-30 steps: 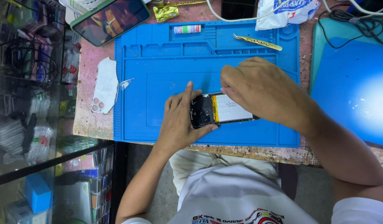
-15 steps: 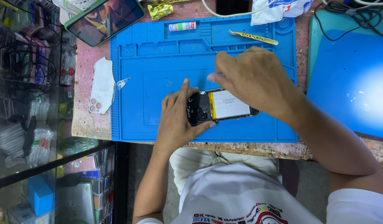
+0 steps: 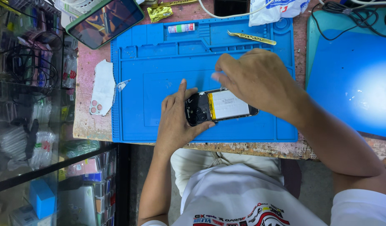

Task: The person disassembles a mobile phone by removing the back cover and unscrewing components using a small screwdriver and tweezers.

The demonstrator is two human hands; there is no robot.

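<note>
A worn, pink-stained wooden worktop [image 3: 86, 121] carried nearly everything. Most of it lay under a large blue silicone repair mat [image 3: 159, 71] with moulded trays along its far edge; the mat reached almost to the near edge of the worktop. Toward the right end of the worktop sat a second, smoother blue pad [image 3: 352, 88], brightly lit, with black cables at its far corner.

The person's right hand [image 3: 260, 81] hovered over the near half of the mat, fingers curled and held close together, its fingertips blurred above the far side of an opened dark smartphone with its back removed, a white battery edged in yellow showing inside [image 3: 220, 106]. I could not tell whether those fingers pinched anything. The left hand [image 3: 176, 117] gripped the phone's camera end, thumb along the near side and index finger stretched over the far side, pressing it flat on the mat close to the near edge.

At the far left corner of the worktop leaned a green-cased tablet with a dark screen [image 3: 105, 21]. Just off the mat's left edge lay a white phone back cover with camera holes [image 3: 101, 90]. On the mat's far trays rested gold metal tweezers [image 3: 251, 37] and a small white tube with a green and red label [image 3: 181, 28].
</note>
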